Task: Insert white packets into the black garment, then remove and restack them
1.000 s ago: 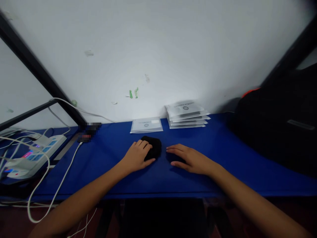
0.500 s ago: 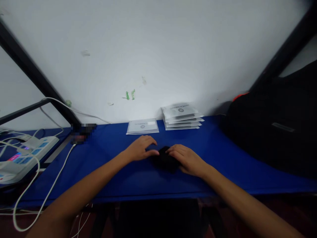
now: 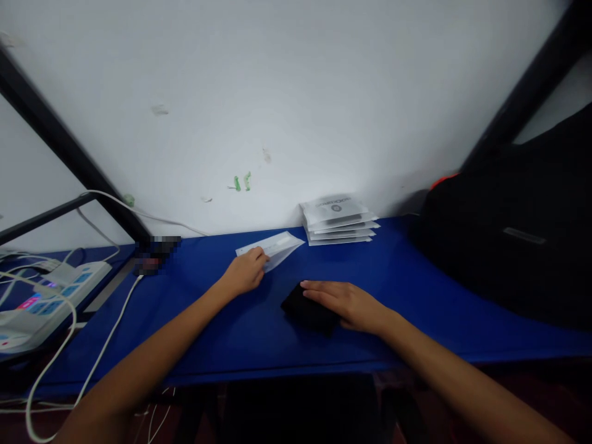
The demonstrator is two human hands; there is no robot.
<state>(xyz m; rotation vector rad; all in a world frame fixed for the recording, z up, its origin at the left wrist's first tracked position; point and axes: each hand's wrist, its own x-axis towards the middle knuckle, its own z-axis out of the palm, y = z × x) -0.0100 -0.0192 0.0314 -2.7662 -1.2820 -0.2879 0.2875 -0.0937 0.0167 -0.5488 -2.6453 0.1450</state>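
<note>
My left hand [image 3: 245, 270] is closed on the near left part of a flat, translucent white zip bag [image 3: 280, 245], which is tilted up off the blue table. My right hand [image 3: 349, 302] lies with its fingers stretched out on top of a folded black cloth item [image 3: 308, 311]; what kind of item it is I cannot make out. The cloth rests on the table in front of me. Behind it, a stack of several similar printed zip bags [image 3: 340, 219] stands against the wall, apart from both hands.
On the left are a white power strip [image 3: 74, 296] with plugs and a white cable [image 3: 111, 339] looping over the table edge. A blurred dark object [image 3: 160, 253] lies near the frame post. A large black bag [image 3: 499, 246] fills the right side of the blue table [image 3: 222, 345].
My left hand has left the black cloth, moved left and taken hold of the single zip bag, lifting and turning it. My right hand has flattened onto the cloth.
</note>
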